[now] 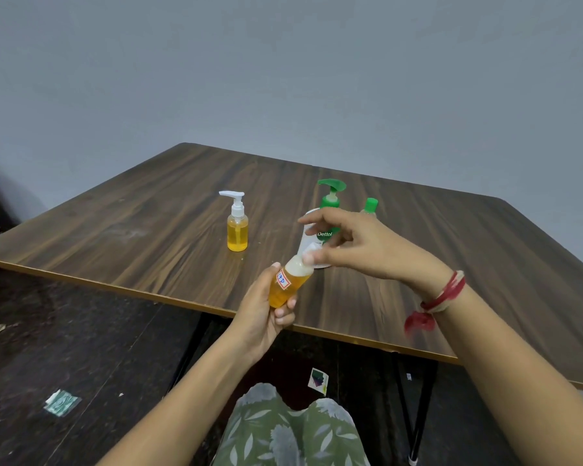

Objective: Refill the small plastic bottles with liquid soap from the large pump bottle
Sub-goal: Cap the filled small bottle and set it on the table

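Observation:
My left hand (263, 311) grips a small plastic bottle (288, 284) of orange soap, tilted to the right over the table's near edge. It has a red-bordered sticker. My right hand (354, 243) pinches the bottle's white cap (308, 256) at the neck. Behind my right hand stands the large white pump bottle (330, 203) with a green pump head and a Dettol label, partly hidden. A second small bottle (237, 227) of orange soap with a white pump stands upright to the left. A small bottle with a green cap (371, 206) peeks out behind my right hand.
The dark wooden table (148, 210) runs back to a grey wall. Its near edge crosses in front of me. Below it lie a dark floor with paper scraps (61, 402), a black table leg (418, 415) and my knees in leaf-patterned cloth.

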Demonstrator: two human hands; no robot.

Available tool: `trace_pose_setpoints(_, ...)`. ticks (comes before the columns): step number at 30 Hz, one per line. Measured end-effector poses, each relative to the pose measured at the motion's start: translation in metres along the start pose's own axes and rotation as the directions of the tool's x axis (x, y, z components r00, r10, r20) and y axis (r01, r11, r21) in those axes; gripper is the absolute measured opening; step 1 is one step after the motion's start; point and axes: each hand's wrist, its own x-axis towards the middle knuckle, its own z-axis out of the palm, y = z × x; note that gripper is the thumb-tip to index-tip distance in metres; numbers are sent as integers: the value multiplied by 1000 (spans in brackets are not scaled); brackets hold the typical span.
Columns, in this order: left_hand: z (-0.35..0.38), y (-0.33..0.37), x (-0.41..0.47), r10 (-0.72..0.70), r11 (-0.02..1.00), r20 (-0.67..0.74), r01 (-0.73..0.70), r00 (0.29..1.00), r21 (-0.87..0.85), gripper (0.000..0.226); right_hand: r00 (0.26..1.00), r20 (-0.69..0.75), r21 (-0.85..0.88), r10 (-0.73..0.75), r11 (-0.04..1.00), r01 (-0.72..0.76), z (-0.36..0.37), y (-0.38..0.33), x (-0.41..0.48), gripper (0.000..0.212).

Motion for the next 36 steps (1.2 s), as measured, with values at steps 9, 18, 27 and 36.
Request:
trace_pose_setpoints(9,-8,5,0,4,1000,-15,-4,1000,10,31,1000,-4,20,9,1000,-9,9,-2,4,47)
trace_pose_setpoints(18,-13,13,-3,-39,999,-50,39,998,8,29,989,74,-21,-129,991,131,15,7,9,18)
trace_pose_setpoints(27,-13,7,4,-88,992,-77,80,993,-97,32,911,-34,-552,-411,768,325,43,10,14,31)
trace_pose_setpoints(36,-6,10,4,138,989,-135,-143,981,-33,32,707,-421,-585,-568,766,266,65,14,33,41)
